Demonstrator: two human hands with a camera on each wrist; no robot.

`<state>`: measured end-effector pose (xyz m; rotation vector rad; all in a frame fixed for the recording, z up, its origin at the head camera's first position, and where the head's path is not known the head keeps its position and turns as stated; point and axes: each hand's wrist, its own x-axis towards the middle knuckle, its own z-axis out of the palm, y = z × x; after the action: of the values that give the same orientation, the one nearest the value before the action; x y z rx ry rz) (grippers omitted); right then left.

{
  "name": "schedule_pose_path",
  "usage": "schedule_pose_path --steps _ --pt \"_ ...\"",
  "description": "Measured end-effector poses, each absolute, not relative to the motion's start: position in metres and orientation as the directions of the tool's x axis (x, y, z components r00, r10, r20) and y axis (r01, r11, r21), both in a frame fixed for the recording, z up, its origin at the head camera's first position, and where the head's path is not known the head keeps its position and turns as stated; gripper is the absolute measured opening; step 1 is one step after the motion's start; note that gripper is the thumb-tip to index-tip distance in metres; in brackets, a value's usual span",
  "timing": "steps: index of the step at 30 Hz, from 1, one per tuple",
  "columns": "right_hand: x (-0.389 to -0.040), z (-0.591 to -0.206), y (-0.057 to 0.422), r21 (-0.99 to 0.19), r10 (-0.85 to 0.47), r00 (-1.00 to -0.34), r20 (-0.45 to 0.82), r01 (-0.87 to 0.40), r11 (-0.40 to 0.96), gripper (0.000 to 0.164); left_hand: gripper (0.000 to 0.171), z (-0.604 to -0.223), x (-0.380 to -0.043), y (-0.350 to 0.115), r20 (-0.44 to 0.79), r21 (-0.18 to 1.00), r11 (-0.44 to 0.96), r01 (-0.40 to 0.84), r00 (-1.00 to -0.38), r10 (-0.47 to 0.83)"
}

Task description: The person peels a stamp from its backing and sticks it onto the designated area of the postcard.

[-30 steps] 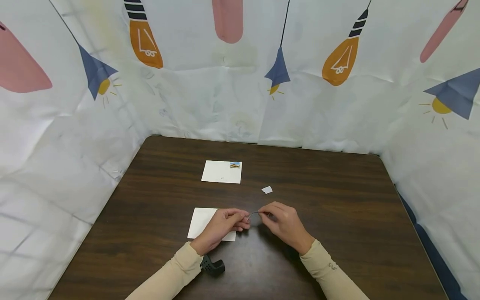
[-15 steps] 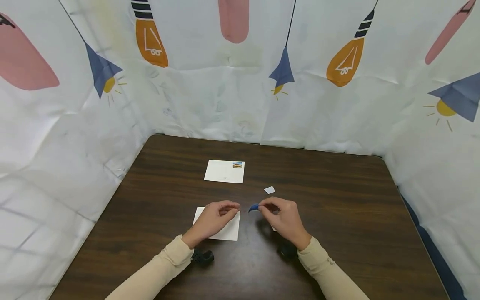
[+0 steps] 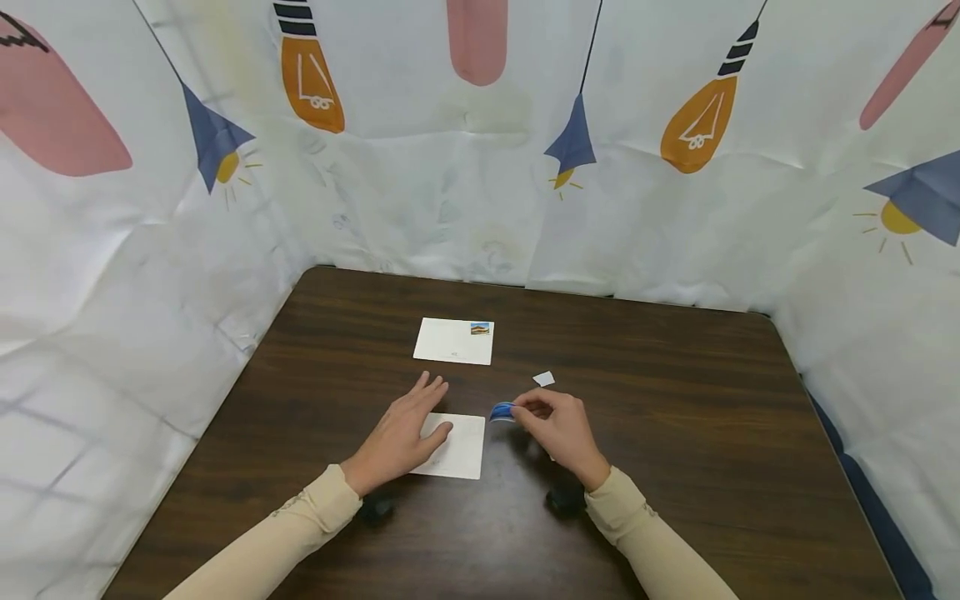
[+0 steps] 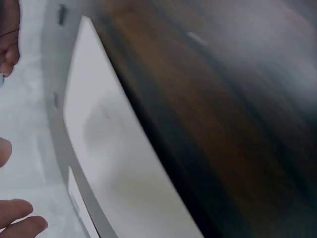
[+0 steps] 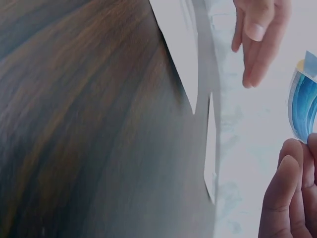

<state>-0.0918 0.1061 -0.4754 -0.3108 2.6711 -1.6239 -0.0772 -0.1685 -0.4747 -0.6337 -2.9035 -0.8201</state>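
While my right hand pinched the small blue stamp between thumb and fingertips, just above the dark counter, my left hand lay flat with straight fingers on the near white card. The stamp hung just beside that card's right edge, curled into an arc, as the right wrist view showed. I judged it feather-light, thin and floppy, likely tacky on one face and quick to crease or fold onto itself, so the best hold was a light pinch at one edge, fingers kept off the back. A second card with a stamp already in its corner lay farther back, and a white paper scrap sat near my right hand. Compared with half a second earlier, my left hand had let go its curled pinch and spread flat on the card, while my right kept the stamp, now a little lower and nearer the card.
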Motion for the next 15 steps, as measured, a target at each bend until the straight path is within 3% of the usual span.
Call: schedule_pose_path --steps 4,15 --pt "-0.096 -0.478 0.104 -0.904 -0.178 -0.984 0.023 -0.097 0.416 0.006 0.071 -0.48 -0.075 -0.177 0.175 0.383 0.81 0.444 -0.896 0.408" --pt "-0.108 -0.484 0.086 -0.938 -0.203 -0.969 -0.143 0.068 0.339 0.008 0.081 -0.483 -0.069 -0.203 -0.048 0.309 0.871 0.381 -0.909 0.415"
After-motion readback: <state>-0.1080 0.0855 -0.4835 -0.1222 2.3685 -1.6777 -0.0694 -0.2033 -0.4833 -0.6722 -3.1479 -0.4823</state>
